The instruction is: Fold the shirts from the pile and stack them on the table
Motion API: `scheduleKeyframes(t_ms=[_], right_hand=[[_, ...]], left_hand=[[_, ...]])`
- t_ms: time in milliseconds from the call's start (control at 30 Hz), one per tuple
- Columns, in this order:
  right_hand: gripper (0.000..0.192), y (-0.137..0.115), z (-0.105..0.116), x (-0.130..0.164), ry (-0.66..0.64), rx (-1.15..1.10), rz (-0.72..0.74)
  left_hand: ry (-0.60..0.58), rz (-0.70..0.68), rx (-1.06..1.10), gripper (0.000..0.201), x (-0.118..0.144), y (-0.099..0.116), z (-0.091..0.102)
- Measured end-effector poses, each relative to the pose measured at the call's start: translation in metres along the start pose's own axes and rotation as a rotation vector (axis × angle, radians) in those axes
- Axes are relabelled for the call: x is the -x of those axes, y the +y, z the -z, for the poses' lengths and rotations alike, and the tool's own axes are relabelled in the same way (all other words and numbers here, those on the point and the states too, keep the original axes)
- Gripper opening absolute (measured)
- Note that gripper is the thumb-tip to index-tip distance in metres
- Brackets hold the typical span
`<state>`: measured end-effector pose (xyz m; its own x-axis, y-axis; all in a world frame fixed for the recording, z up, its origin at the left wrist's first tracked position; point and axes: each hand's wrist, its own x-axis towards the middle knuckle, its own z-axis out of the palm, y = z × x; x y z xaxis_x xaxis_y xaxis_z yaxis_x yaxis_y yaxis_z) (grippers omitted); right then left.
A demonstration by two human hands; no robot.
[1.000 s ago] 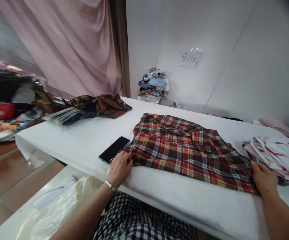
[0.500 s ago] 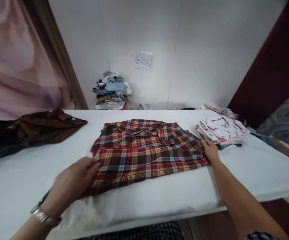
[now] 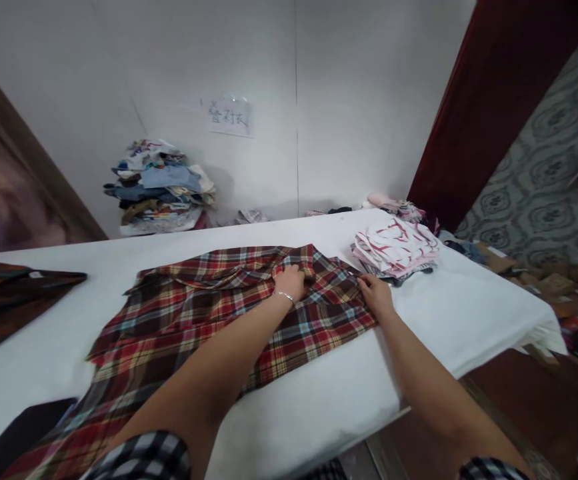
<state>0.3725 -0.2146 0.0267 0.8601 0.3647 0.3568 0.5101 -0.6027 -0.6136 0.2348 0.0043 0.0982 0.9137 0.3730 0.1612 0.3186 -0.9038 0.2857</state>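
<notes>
A red, brown and blue plaid shirt [image 3: 193, 313] lies spread flat across the white table [image 3: 469, 320]. My left hand [image 3: 289, 281], with a bracelet at the wrist, rests on the shirt's far right part near the collar, fingers curled into the cloth. My right hand [image 3: 376, 294] presses on the shirt's right edge, close to a folded pink-and-white striped garment [image 3: 396, 247]. Whether either hand pinches the cloth or only presses it is hard to tell.
A dark brown patterned garment [image 3: 13, 293] lies at the table's left. A heap of mixed clothes [image 3: 159, 187] sits against the back wall under a paper label [image 3: 227, 117]. A dark phone [image 3: 13, 433] lies at the near left. Boxes [image 3: 543, 280] clutter the floor right.
The view has swung right. My left hand left the shirt's left edge and reached across to its right part; my right hand stays at the right edge.
</notes>
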Motion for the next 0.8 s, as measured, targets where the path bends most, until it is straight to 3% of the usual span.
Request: scheduleKeyframes(t_ms=[100,200,233,333,400,500,600,700,800], right_hand=[[0.027,0.0,0.0,-0.001,-0.038,0.108,0.001],[0.027,-0.001,-0.001,-0.001,-0.063,0.165,0.007],[0.027,-0.002,-0.002,-0.001,-0.067,0.176,0.01],[0.026,-0.006,0.002,0.0,-0.093,0.173,0.015],[0.026,-0.007,0.007,0.001,-0.157,0.116,0.058],[0.024,-0.003,0.021,0.006,-0.291,-0.029,0.136],[0.027,0.002,0.032,0.012,-0.342,-0.073,0.102],[0.03,0.001,0.034,0.014,-0.231,0.052,0.073],[0.03,-0.005,0.03,0.014,0.0,0.215,0.034]], left_hand=[[0.07,0.094,0.047,0.027,-0.015,-0.019,0.024],[0.242,0.227,0.14,0.041,-0.015,-0.055,0.081],[0.388,0.281,0.296,0.042,-0.01,-0.068,0.103],[0.522,0.305,0.501,0.048,0.021,-0.105,0.162],[0.632,0.299,0.659,0.05,0.053,-0.122,0.188],[0.584,0.306,0.7,0.049,0.107,-0.132,0.203],[0.468,0.397,0.616,0.043,0.15,-0.132,0.205],[0.417,0.448,0.561,0.042,0.174,-0.136,0.205],[0.458,0.291,0.419,0.037,0.191,-0.145,0.198]])
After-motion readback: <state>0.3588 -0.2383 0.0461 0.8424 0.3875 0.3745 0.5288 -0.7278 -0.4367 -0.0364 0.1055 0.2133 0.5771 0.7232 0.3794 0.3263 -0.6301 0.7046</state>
